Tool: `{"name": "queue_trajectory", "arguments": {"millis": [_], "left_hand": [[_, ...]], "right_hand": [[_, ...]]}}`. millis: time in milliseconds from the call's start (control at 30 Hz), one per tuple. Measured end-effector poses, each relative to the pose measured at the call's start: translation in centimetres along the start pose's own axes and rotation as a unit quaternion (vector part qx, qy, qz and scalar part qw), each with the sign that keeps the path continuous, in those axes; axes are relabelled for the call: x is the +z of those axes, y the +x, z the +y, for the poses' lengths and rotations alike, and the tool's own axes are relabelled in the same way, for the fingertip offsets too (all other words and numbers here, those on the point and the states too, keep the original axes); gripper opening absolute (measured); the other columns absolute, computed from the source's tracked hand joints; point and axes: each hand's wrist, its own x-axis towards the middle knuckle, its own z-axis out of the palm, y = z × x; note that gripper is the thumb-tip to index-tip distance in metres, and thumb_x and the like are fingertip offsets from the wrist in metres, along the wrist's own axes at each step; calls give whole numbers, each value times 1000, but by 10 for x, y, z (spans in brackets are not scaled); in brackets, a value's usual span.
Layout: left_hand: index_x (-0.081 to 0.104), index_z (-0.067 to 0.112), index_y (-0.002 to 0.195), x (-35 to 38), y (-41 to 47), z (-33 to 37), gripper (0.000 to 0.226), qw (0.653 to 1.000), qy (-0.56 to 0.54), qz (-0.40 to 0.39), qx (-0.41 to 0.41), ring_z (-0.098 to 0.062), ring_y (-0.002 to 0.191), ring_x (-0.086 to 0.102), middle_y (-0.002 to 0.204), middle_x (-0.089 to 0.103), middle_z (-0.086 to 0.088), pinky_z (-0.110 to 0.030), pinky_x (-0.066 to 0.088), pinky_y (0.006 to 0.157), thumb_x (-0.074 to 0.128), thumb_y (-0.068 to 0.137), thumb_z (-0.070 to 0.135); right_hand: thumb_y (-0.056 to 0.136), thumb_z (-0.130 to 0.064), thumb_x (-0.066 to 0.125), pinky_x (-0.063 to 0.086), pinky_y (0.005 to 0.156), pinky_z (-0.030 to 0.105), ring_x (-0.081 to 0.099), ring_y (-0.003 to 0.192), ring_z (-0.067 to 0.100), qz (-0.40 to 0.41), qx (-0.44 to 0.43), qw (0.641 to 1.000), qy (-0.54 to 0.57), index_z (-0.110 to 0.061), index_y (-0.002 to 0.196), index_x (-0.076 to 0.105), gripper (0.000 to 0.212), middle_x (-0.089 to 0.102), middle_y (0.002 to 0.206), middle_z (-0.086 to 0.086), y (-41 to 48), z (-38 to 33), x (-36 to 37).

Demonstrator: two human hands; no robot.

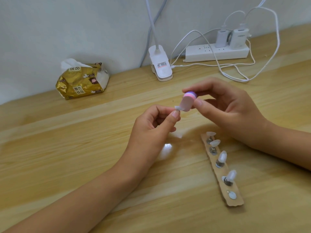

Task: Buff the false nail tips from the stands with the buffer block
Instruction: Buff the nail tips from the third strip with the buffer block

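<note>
Head view: left hand (pixel 151 125) pinches a nail tip (pixel 177 107) against the buffer block (pixel 239 101) pinched in the right hand (pixel 232 108); four tips remain on the stand strip (pixel 235 201).

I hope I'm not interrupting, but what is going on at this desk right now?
A person is buffing false nail tips by hand. The left hand pinches one nail tip, and the right hand holds the buffer block against it, above the wooden desk. On the cardboard strip under the right forearm, four stands carry tips. The nearest stand is bare, so the tip in hand probably came from it.
</note>
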Motion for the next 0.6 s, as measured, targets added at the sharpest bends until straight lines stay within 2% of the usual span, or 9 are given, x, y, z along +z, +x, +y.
{"name": "queue_trajectory", "arguments": {"millis": [100, 233, 367, 433, 500, 600], "left_hand": [[68, 8, 92, 0, -1, -1, 7, 1000, 6, -9, 8, -1, 71, 60, 81, 71, 5, -12, 46, 65, 63, 90, 13], [67, 13, 87, 0, -1, 0, 4, 1000, 2, -4, 4, 1, 66, 58, 74, 69, 10, -11, 46, 63, 64, 89, 12], [67, 14, 87, -1, 0, -1, 5, 1000, -1, -3, 3, 0, 65, 59, 75, 69, 9, -11, 46, 64, 64, 90, 12], [67, 12, 88, -1, 0, -1, 5, 1000, -1, -5, 9, 1, 66, 59, 75, 69, 10, -11, 46, 64, 63, 90, 12], [68, 12, 90, 0, 0, -1, 5, 1000, -6, -5, 13, 3, 68, 60, 75, 70, 11, -10, 46, 64, 62, 90, 12], [70, 18, 93, -3, 0, -3, 7, 1000, -20, -3, 5, 0, 73, 63, 81, 71, 8, -11, 48, 69, 64, 90, 16]], "right_hand": [[90, -25, 66, 54, 84, 23, 68, 98, 9, -21, 22, 1000, -7, -17, 108, 67, 20, 71, 101, -4, 1, -1, 2], [92, -12, 65, 54, 88, 26, 67, 99, 13, -10, -21, 999, -29, -17, 110, 64, 19, 66, 103, -2, 0, -1, -1], [93, -22, 66, 54, 88, 26, 65, 100, 17, 0, -50, 998, -46, -16, 108, 64, 17, 64, 104, 5, 1, -1, 1], [93, -25, 67, 55, 91, 33, 66, 100, 16, -17, -20, 999, -46, -15, 108, 66, 18, 64, 103, 1, 3, -1, 2], [91, -29, 65, 54, 95, 35, 65, 104, 15, -20, 2, 999, -31, -16, 109, 66, 23, 64, 106, -1, 3, 1, 1], [94, -28, 62, 51, 99, 30, 60, 119, 17, 6, -44, 999, -16, -21, 114, 60, 22, 61, 120, 3, 2, 0, -1]]}}
